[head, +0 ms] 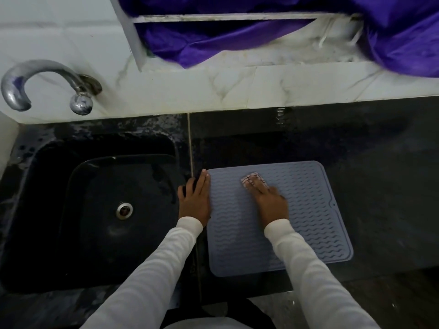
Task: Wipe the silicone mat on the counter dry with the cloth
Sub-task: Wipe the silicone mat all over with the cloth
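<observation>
Cloth (253,179) is pressed flat on the mat (308,210) by the right hand (269,200); the mat's edge is held by the flat left hand (196,198).

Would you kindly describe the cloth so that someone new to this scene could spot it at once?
Start at the black sink and move right to the grey silicone mat on the dark counter. The cloth lies under the right hand's fingers there: small, pale pink with dark check lines, unlike the plain wavy mat.
</observation>
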`<state>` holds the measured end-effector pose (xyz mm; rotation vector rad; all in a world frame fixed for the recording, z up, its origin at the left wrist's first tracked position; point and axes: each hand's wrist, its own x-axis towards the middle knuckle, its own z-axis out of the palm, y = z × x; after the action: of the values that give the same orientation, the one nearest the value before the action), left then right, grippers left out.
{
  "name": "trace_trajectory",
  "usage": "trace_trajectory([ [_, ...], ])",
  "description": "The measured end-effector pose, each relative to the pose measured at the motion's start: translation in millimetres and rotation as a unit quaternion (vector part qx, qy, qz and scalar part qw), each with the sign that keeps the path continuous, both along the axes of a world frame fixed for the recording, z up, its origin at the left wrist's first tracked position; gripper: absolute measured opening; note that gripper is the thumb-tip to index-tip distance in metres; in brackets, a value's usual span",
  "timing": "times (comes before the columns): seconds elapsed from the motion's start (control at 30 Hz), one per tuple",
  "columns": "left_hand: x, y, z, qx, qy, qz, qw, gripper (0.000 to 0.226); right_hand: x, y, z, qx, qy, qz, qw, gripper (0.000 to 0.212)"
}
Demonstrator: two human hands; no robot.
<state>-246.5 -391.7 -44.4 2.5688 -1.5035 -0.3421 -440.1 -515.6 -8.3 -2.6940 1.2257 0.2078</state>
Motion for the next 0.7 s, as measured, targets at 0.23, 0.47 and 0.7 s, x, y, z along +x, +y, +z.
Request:
trace_trajectory([
  [0.23, 0, 0, -1, 0.011, -0.010, -0.003, 1.000, 0.072, -67, -52, 9, -0.020, 0.014, -0.085, 0.996, 0.083],
  [0.47, -1, 0, -3, 0.006, -0.017, 0.001, 1.000, 0.071, -117, -95, 20, 0.006, -0.038, -0.204, 0.978, 0.056],
  [0.7, -1, -3, -2, -0.001, -0.002, 0.016, 1.000, 0.061, -123, -103, 1, -0.033, -0.030, -0.226, 0.973, 0.054],
])
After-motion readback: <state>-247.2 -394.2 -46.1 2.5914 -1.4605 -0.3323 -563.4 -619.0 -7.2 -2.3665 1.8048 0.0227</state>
